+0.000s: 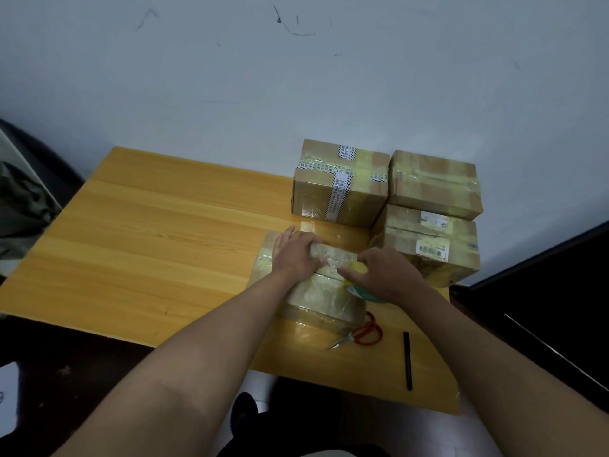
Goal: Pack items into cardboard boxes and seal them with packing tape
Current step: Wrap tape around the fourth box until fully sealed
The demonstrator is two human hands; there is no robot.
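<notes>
Left hand (295, 253) flat, pressing tape strip (333, 255) onto box (316, 298) on desk (148, 242). Right hand (385, 273) grips tape roll (357, 275). Scissors (362, 333), pen (407, 361) near right.

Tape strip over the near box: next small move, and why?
Probably the left hand presses the stretched tape strip flat onto the box, while the right hand keeps tension on the tape roll. The strip looks raised above the lid.

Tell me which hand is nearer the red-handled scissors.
Right. The right hand holds the tape roll just above the red-handled scissors; the left hand presses the box top, farther left.
</notes>
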